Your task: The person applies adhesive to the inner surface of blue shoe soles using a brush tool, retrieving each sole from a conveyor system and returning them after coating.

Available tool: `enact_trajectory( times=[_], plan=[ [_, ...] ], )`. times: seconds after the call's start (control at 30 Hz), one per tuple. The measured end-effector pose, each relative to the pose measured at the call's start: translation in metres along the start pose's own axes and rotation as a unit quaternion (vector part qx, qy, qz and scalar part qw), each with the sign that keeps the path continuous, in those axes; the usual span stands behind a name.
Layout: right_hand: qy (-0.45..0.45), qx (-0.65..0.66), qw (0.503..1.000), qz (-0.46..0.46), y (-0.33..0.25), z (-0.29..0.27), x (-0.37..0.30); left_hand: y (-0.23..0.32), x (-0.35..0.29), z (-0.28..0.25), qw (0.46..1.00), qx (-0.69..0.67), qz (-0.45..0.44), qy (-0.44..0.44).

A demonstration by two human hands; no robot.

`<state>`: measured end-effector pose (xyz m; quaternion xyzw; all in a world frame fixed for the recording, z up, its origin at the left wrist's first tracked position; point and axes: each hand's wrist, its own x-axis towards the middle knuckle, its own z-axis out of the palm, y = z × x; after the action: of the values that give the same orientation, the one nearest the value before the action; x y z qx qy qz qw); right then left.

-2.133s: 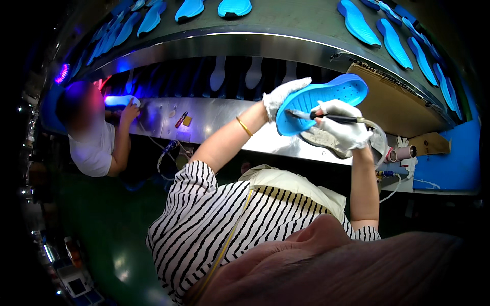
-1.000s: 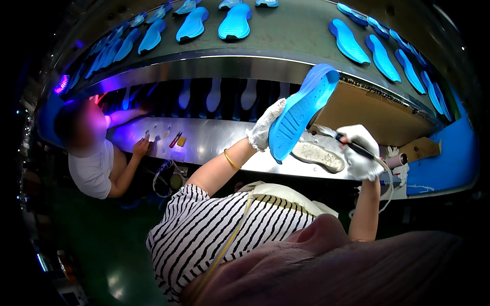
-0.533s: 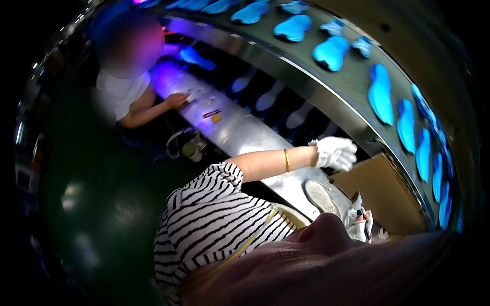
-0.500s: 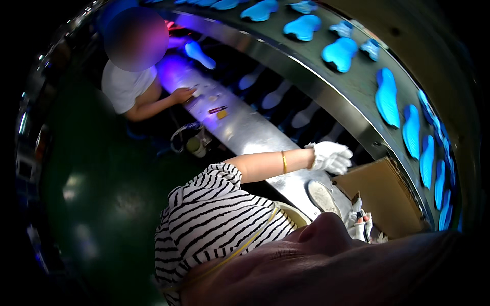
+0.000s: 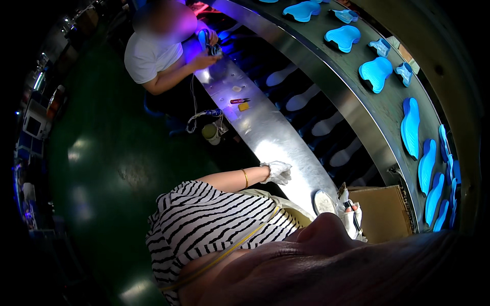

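Note:
My left hand, in a white glove, is over the near edge of the metal bench. Its fingers are blurred against the bright metal, and I cannot see anything in them. Farther right, my right hand, gloved with some bare fingertips, is closed around a slim dark-handled tool whose kind I cannot make out. Part of this hand is hidden. Just left of it, a pale-topped shoe sole with a dark rim lies on the bench.
Beside my right hand stands an open cardboard box. A curved conveyor carries several blue-lit shoe parts. Pale soles lie in the dark space below. A co-worker sits far left, near a yellow block and a bucket.
My left hand has drawn back from beside the cardboard box to the bench's near edge. The co-worker now holds a blue-lit piece in raised hands. The whole view has shifted.

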<state>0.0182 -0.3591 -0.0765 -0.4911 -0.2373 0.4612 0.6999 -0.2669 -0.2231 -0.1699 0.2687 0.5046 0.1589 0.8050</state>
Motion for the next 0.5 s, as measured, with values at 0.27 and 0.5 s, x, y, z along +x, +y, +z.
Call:
enact_trajectory(
  times=[0.27,0.5],
  plan=[
    [0.007,-0.011,1.0,0.014,0.007,0.006,0.0,0.003,0.008,0.001,0.999,-0.002,-0.024,0.022],
    [0.01,-0.01,1.0,0.0,0.005,0.001,-0.01,-0.003,0.02,-0.004,1.0,0.008,-0.022,-0.008]
  ],
)
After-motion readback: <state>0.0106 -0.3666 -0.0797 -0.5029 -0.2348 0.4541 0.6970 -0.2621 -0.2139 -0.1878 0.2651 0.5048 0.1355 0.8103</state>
